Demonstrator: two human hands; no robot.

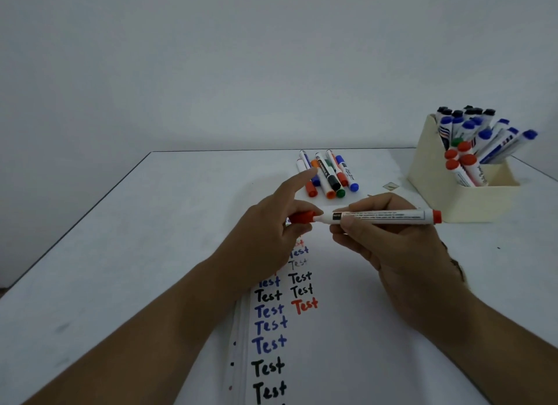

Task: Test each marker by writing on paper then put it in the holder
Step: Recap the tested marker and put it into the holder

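The right hand point(389, 241) gripped the white barrel of the red marker point(380, 217), held level above the paper point(332, 344). The left hand point(271, 223) pinched the red cap point(303, 217) at the marker's tip, its forefinger pointing out. The holder point(459, 190) stood at the right, full of markers, near a loose pile of markers point(329, 175).

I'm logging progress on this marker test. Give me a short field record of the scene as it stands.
in hand: red marker, level above the paper
right hand: grips the barrel
left hand: pinches the red cap at the tip end
paper: rows of "Test" in black, blue, red
untested pile: lying behind the hands
holder: far right, holds black, blue, red, green markers
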